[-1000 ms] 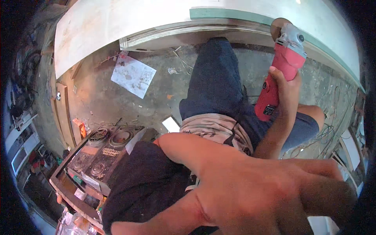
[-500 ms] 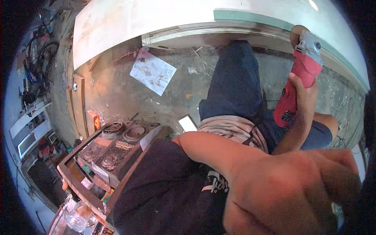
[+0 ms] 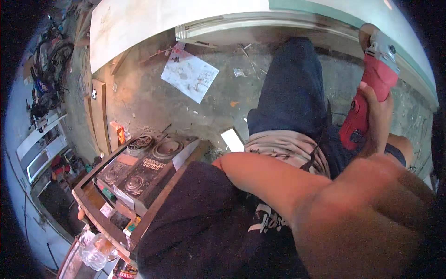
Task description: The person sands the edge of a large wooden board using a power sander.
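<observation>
My right hand (image 3: 377,113) grips the body of a red angle grinder (image 3: 369,88). Its grey head points up toward the long pale frame edge (image 3: 278,22) at the top right. My left forearm crosses over my dark shirt. My left hand (image 3: 371,223) is raised very close to the camera at the lower right, large and blurred, and nothing shows in it. My leg in dark shorts (image 3: 290,93) stretches over the concrete floor below the grinder.
A wooden crate (image 3: 100,211) holding boxes of round discs stands at my left. A stained paper sheet (image 3: 189,75) and a small white slab (image 3: 232,139) lie on the dusty floor. A white board (image 3: 139,28) leans at the top. Planks (image 3: 100,116) and a bicycle (image 3: 51,60) are at far left.
The view has swung, so the crate and paper sit further right and higher. The grinder stays in my right hand near the frame edge. My left hand has sunk lower in the picture.
</observation>
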The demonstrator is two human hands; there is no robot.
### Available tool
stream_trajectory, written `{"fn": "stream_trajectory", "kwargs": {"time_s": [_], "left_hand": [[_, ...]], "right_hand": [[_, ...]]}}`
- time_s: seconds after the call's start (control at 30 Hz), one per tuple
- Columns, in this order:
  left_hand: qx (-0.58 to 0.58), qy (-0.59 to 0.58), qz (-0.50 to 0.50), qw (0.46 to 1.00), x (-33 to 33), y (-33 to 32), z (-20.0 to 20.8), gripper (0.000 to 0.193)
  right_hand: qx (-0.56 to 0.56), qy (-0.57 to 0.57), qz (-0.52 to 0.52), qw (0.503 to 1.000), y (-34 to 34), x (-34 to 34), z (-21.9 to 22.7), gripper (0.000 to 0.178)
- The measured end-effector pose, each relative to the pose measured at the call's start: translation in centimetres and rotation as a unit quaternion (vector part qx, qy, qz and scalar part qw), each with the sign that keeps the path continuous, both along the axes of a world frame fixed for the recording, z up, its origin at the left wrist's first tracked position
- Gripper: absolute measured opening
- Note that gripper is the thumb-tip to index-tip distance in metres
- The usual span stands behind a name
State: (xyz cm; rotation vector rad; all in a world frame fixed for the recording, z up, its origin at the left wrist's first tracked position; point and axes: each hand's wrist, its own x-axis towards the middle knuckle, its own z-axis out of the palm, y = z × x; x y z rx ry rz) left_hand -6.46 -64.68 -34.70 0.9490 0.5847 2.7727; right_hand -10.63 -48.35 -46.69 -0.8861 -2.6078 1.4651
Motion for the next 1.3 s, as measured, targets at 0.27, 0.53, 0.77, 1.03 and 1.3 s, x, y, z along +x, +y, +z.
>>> {"fn": "stream_trajectory", "kwargs": {"time_s": [0.27,0.53,0.77,1.03,1.3], "left_hand": [[-0.039,0.013,0.064,0.997,-2.5,-3.7,-2.2,0.035],[-0.113,-0.179,0.224,0.951,-3.2,-7.0,-2.8,0.038],[-0.073,-0.288,0.229,0.927,-3.0,-7.1,-0.8,0.048],[-0.068,-0.301,0.22,0.925,-3.4,-7.6,-0.3,0.049],[-0.071,-0.154,0.184,0.968,-4.6,-9.3,-3.6,0.04]], "right_hand": [[-0.004,0.004,-0.026,1.0,-0.8,-0.1,1.4,0.049],[-0.082,0.005,-0.027,0.996,-1.0,0.1,1.5,0.044],[-0.057,0.036,-0.033,0.997,-1.3,-0.1,2.1,0.045],[-0.014,0.066,-0.031,0.997,-1.2,0.0,1.5,0.045],[-0.119,-0.003,-0.04,0.992,-0.5,0.1,2.2,0.044]]}}
